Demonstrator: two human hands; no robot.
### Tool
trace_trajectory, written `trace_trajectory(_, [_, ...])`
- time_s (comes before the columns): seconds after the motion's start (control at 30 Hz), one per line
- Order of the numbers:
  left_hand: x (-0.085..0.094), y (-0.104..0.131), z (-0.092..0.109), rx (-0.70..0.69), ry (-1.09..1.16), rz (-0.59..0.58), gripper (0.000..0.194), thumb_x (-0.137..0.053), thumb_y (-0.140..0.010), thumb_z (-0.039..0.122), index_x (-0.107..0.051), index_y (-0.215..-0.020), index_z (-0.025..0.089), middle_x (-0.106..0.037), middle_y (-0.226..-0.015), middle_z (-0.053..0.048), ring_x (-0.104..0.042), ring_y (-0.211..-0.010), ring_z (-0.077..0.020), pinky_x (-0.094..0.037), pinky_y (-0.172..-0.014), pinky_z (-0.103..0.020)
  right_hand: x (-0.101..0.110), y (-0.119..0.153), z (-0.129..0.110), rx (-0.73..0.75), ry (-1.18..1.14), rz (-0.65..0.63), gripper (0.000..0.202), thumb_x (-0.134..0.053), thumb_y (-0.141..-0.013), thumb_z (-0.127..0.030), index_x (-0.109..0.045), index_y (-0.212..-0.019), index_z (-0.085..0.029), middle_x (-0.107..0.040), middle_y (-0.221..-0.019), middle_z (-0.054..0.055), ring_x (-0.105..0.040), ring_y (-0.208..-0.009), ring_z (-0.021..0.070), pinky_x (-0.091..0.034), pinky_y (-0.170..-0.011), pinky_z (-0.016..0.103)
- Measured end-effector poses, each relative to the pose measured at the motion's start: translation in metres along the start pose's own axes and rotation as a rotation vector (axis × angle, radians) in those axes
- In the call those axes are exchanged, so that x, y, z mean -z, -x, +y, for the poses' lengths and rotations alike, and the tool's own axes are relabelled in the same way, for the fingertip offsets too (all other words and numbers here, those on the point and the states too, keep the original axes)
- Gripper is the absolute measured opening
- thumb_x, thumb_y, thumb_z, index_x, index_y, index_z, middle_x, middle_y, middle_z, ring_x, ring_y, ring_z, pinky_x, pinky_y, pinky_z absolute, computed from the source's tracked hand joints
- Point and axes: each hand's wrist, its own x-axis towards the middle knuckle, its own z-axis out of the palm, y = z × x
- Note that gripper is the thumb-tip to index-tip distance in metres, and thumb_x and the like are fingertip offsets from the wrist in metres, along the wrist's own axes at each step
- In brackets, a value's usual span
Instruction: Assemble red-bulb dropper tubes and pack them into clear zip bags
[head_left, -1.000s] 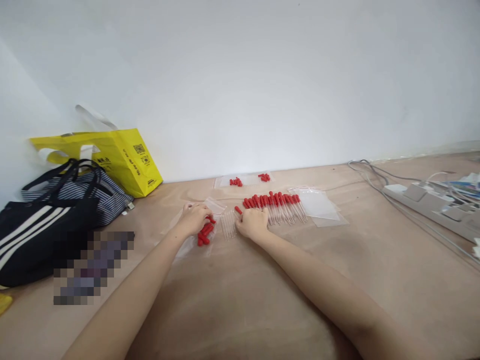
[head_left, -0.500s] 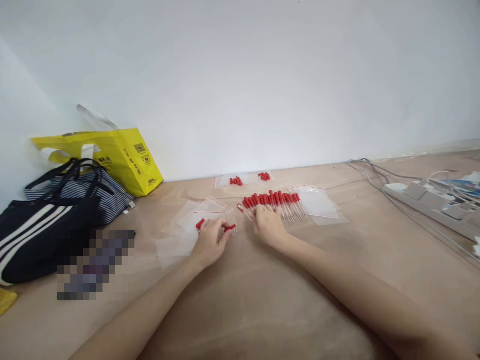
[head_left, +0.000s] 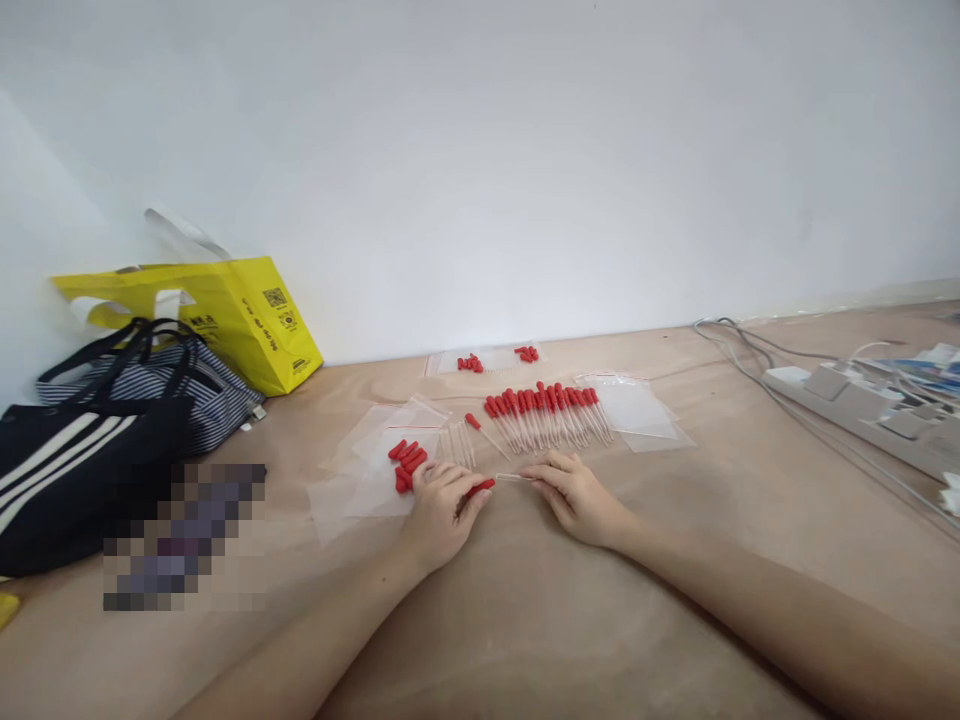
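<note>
Two bare hands meet low over the table (head_left: 600,620): the left hand (head_left: 442,510), palm down, pinches one red cap (head_left: 482,487); the right hand (head_left: 581,500), fingers pointing inward, pinches one clear tube (head_left: 512,477) near it. Two clusters of caps lie in or on the back bag (head_left: 442,364). One capped tube (head_left: 486,434) lies beside a long row of capped tubes (head_left: 551,415).
</note>
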Motion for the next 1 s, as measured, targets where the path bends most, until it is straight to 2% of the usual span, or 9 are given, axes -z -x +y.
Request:
trace_trajectory(0.17, [0.000,0.000,0.002,-0.016,0.019,0.016,0.014,-0.046,-0.082,0.026,-0.060,-0.084,0.022,-0.064,-0.080,0.000,-0.055,-0.081,-0.0168,-0.023,-0.086,-0.041,-0.002,0.000,-0.003,0.033,-0.015,-0.023,0.025,-0.037,-0.085,-0.014,-0.054,-0.103,-0.019,-0.057,-0.089,0.006,-0.052,-0.082,0.0152,-0.036,-0.073,0.031])
trace_trajectory(0.37, [-0.001,0.001,0.004,-0.030,0.049,0.057,0.016,-0.044,-0.084,0.025,-0.058,-0.078,0.020,-0.063,-0.074,0.001,-0.054,-0.076,-0.0154,-0.024,-0.086,-0.038,-0.007,0.000,0.000,0.095,0.020,0.009,0.025,-0.038,-0.085,-0.015,-0.056,-0.103,-0.020,-0.057,-0.083,0.005,-0.050,-0.076,0.0134,-0.034,-0.070,0.029])
trace_trajectory(0.53, [-0.001,0.002,0.005,-0.078,0.076,0.043,0.016,-0.044,-0.083,0.023,-0.058,-0.076,0.020,-0.061,-0.071,0.002,-0.053,-0.075,-0.0147,-0.021,-0.087,-0.039,-0.006,0.001,0.005,0.206,0.060,-0.019,0.033,-0.036,-0.081,-0.005,-0.056,-0.104,-0.018,-0.056,-0.081,0.005,-0.049,-0.075,0.0130,-0.031,-0.070,0.028])
trace_trajectory(0.77, [0.000,0.004,0.009,-0.149,0.073,0.022,0.017,-0.043,-0.083,0.022,-0.057,-0.074,0.020,-0.058,-0.069,0.002,-0.052,-0.073,-0.0144,-0.019,-0.088,-0.041,-0.003,-0.003,0.004,0.339,0.196,0.056,0.032,-0.035,-0.074,-0.002,-0.058,-0.092,-0.014,-0.053,-0.070,0.003,-0.041,-0.061,0.0116,-0.025,-0.065,0.029])
trace_trajectory(1.0, [0.000,0.005,0.011,-0.161,0.068,0.019,0.017,-0.042,-0.083,0.022,-0.055,-0.072,0.019,-0.059,-0.070,0.001,-0.052,-0.073,-0.0147,-0.019,-0.089,-0.042,-0.009,-0.005,-0.006,0.330,0.172,0.101,0.027,-0.034,-0.077,-0.007,-0.059,-0.084,-0.013,-0.050,-0.064,0.002,-0.037,-0.056,0.0106,-0.023,-0.063,0.028])
